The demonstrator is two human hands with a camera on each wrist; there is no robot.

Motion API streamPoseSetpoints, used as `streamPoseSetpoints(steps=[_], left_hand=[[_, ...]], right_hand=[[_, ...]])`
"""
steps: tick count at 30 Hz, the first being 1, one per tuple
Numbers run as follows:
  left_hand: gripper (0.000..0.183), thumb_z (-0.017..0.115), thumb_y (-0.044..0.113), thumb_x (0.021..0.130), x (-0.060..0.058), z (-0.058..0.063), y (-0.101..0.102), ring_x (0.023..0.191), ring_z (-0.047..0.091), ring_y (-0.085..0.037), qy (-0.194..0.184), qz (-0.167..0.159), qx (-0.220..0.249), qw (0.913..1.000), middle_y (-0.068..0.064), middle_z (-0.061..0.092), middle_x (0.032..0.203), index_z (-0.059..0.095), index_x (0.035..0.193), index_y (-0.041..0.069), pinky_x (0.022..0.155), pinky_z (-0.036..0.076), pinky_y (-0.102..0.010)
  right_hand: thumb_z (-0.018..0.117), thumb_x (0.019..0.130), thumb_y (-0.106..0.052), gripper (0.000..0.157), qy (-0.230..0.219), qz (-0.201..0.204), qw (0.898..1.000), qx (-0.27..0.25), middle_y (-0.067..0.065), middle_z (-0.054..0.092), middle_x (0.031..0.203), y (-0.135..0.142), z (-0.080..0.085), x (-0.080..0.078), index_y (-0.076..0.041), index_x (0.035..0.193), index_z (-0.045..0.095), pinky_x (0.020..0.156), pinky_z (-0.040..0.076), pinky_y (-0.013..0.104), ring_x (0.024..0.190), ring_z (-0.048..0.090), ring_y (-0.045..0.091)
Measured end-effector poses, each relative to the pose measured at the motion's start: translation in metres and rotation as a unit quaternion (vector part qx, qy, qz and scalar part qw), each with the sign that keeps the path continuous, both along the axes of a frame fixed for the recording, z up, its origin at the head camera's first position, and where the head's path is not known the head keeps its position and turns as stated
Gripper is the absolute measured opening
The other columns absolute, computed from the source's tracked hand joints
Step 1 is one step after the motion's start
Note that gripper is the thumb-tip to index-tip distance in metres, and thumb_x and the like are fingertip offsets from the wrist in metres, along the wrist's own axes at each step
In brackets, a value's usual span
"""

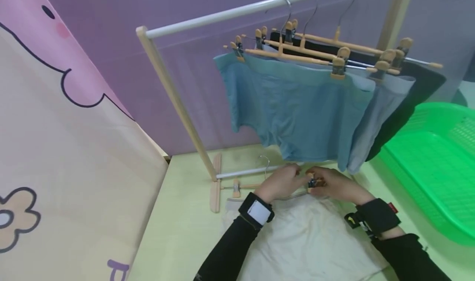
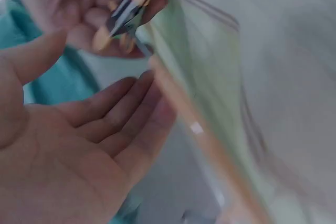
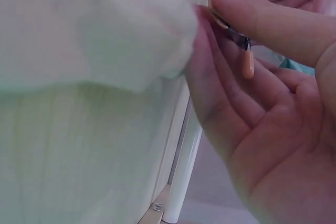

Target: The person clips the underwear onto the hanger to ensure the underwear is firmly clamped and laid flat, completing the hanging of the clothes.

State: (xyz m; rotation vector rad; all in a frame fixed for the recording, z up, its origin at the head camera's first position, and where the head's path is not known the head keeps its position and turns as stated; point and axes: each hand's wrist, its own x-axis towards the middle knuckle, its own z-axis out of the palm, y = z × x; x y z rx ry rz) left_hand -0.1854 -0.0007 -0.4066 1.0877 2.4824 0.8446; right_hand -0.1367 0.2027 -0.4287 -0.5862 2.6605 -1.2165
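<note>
A cream-white garment (image 1: 304,235) with a dark-stitched edge lies flat on the table. At its top edge is a wooden clip hanger (image 2: 202,135), its metal hook standing up behind. My right hand (image 1: 335,184) pinches the hanger's right clip (image 2: 126,17) between thumb and fingers, close to the garment's edge. In the left wrist view my left hand (image 2: 89,135) has its palm turned up and thumb apart, its extended fingertips at the hanger bar. The other clip (image 1: 236,188) sits at the hanger's left end. Whether the right clip bites the cloth I cannot tell.
Over the hands stands a rack with a white rail (image 1: 222,16). Blue boxer shorts (image 1: 297,107), a pale grey garment (image 1: 371,116) and a black garment (image 1: 419,87) hang from it on clip hangers. A green plastic basket (image 1: 419,198) stands at the right.
</note>
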Motion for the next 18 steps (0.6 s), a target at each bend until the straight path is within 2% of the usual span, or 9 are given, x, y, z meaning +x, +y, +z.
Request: streamPoseSetpoints(steps=[3,5,9,13,18], left_hand=[[0.047,0.046,0.042,0.105,-0.008,-0.006,0.015,0.046,0.034,-0.013,-0.041,-0.01,0.022,0.9988,0.001,0.035,0.057,0.046,0.067,0.014,0.05,0.032,-0.025],[0.052,0.046,0.043,0.105,-0.012,-0.009,0.022,0.043,0.028,-0.01,-0.058,-0.011,0.025,0.9979,0.005,0.028,0.052,0.038,0.061,0.017,0.048,0.029,-0.024],[0.056,0.047,0.044,0.104,-0.017,-0.017,0.029,0.042,0.029,-0.008,-0.065,-0.007,0.02,0.9977,0.007,0.029,0.05,0.036,0.056,0.018,0.047,0.029,-0.023],[0.055,0.049,0.045,0.103,-0.019,-0.024,0.031,0.043,0.032,-0.008,-0.078,-0.005,0.034,0.9964,0.006,0.035,0.05,0.042,0.057,0.016,0.047,0.03,-0.022],[0.051,0.05,0.043,0.103,-0.02,-0.03,0.03,0.044,0.033,-0.01,-0.095,0.002,0.059,0.9937,0.003,0.041,0.052,0.056,0.065,0.01,0.048,0.031,-0.023]], right_hand=[[0.07,0.093,-0.014,0.042,0.004,-0.008,1.0,0.009,0.022,0.061,0.121,0.001,0.002,0.002,0.003,0.127,0.052,0.076,0.053,0.034,0.1,0.065,0.032],[0.07,0.093,-0.016,0.042,0.003,-0.019,1.0,0.013,0.021,0.061,0.121,0.001,0.003,0.003,0.002,0.126,0.052,0.076,0.053,0.035,0.101,0.064,0.032],[0.071,0.092,-0.015,0.033,0.012,-0.035,0.999,0.025,0.014,0.064,0.11,0.0,0.002,0.002,-0.002,0.116,0.053,0.071,0.05,0.033,0.093,0.064,0.025],[0.071,0.091,-0.012,0.026,0.005,-0.036,0.999,0.017,0.008,0.063,0.1,0.0,0.002,0.002,-0.003,0.107,0.053,0.067,0.048,0.031,0.085,0.061,0.018],[0.072,0.091,-0.013,0.023,-0.002,-0.034,0.999,0.021,0.006,0.062,0.096,0.003,0.001,0.0,-0.003,0.103,0.055,0.071,0.05,0.031,0.086,0.062,0.02]])
